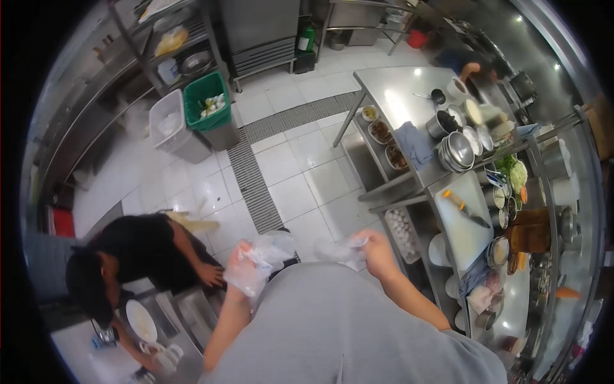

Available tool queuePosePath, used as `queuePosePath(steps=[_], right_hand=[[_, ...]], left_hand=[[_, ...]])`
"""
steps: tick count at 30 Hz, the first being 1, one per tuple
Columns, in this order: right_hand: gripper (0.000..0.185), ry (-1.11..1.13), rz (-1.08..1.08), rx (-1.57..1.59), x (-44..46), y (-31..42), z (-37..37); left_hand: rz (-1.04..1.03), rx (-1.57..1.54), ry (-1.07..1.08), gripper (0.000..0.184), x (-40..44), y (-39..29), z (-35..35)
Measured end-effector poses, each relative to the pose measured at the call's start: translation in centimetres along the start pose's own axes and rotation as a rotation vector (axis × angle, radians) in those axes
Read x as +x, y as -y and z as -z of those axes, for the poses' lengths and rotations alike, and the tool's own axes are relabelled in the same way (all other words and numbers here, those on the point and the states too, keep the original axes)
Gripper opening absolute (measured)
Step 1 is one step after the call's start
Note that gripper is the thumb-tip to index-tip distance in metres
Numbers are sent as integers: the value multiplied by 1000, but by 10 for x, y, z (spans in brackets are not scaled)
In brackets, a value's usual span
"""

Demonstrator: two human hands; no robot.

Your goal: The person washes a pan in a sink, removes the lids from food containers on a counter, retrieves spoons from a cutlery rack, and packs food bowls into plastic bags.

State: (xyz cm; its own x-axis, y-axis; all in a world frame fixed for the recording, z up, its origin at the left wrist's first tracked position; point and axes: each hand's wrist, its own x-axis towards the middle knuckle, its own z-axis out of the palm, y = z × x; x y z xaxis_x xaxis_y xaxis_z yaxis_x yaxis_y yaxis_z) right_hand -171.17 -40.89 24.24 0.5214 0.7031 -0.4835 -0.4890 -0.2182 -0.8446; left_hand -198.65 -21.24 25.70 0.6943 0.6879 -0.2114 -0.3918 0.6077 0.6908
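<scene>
My left hand [240, 264] is closed on a crumpled, see-through plastic bag [274, 249], which hangs over its fingers and stretches toward the middle. Out to the right, my right hand [377, 251] pinches another piece of clear plastic [339, 249]. Both hands are held in front of my grey shirt, above the tiled floor. A gap shows between the two pieces of plastic. Whether they join is too blurred to tell.
At the lower left a person in black [144, 249] leans over a counter with a white plate [141, 320]. On the right a steel table holds a cutting board [455, 224] and an orange-handled knife [465, 208]. Bins [208, 109] stand at the upper left.
</scene>
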Motion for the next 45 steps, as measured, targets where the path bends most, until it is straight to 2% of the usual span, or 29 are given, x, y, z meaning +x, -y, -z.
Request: queuePosePath(steps=[1, 2, 3, 4, 6, 8, 9, 10, 11, 12, 14, 15, 16, 17, 18, 19, 20, 21, 22, 24, 25, 27, 29, 31, 35, 37, 41, 43, 45], right_hand=[[11, -152, 70, 69, 12, 5, 5], [11, -174, 84, 79, 24, 12, 14], [9, -199, 178, 191, 32, 17, 26], [16, -223, 264, 303, 36, 25, 34], [12, -209, 181, 193, 35, 50, 51], [14, -188, 105, 90, 36, 71, 49], [15, -230, 92, -31, 40, 79, 44], [16, -274, 78, -153, 43, 89, 39], [16, -297, 85, -138, 50, 106, 25], [16, -330, 189, -32, 59, 126, 5], [15, -373, 269, 85, 71, 134, 17], [14, -287, 200, 54, 85, 131, 36], [13, -194, 138, 25, 101, 131, 54], [11, -300, 150, -7, 112, 131, 70], [11, -290, 151, 6, 124, 134, 88], [11, -321, 173, 100, 133, 139, 109], [12, -352, 191, 192, 143, 144, 128], [13, -394, 215, 116, 153, 149, 141], [13, -379, 203, 117, 159, 154, 152], [12, -391, 97, 347, 178, 165, 167], [13, -403, 68, 374, 189, 164, 171], [13, -341, -7, 367, 209, 149, 185], [14, -283, -85, 353, 225, 144, 182], [20, -186, -209, 513, 239, 140, 160], [33, -30, -272, 637, 260, 149, 129], [42, -23, -219, 589, 269, 147, 126], [49, -20, -281, 619, 282, 134, 124], [53, 132, -318, 689, 292, 126, 112], [55, 113, -312, 668, 298, 125, 97]], left_hand=[[-59, 72, -24, 16, 27, 0, 17], [-118, 146, -41, 15, 55, -1, 33], [-127, 90, 175, 12, 85, -8, 39], [-104, 95, 187, 12, 110, -13, 32], [170, 252, 24, 19, 156, -21, 11], [323, -128, 325, 27, 189, -31, -52], [345, -114, 338, 27, 209, -21, -64], [496, -118, 394, 30, 229, -6, -73], [644, -123, 450, 33, 249, 9, -87], [663, -115, 462, 33, 263, 15, -111], [783, 349, 598, 41, 274, 23, -161], [533, 958, 912, 44, 289, 36, -174], [532, 970, 911, 44, 300, 50, -183], [737, 638, 710, 43, 307, 64, -187], [908, 296, 488, 42, 314, 73, -190], [906, 304, 471, 42, 320, 77, -191], [762, 442, 342, 40, 327, 77, -189], [615, 573, 212, 38, 334, 76, -185], [614, 573, 192, 38, 343, 81, -166], [589, 442, -332, 28, 360, 88, -133], [584, 435, -355, 28, 360, 89, -129], [121, 615, -349, 19, 357, 92, -131], [-185, 1105, 126, 21, 353, 92, -150], [-149, 1295, 362, 25, 354, 87, -201], [-41, 1364, 429, 30, 396, 137, -159], [426, 930, 314, 37, 423, 147, -139], [341, 854, 477, 32, 437, 136, -144], [325, 969, 604, 25, 441, 136, -150], [371, 882, 526, 24, 443, 149, -135]])
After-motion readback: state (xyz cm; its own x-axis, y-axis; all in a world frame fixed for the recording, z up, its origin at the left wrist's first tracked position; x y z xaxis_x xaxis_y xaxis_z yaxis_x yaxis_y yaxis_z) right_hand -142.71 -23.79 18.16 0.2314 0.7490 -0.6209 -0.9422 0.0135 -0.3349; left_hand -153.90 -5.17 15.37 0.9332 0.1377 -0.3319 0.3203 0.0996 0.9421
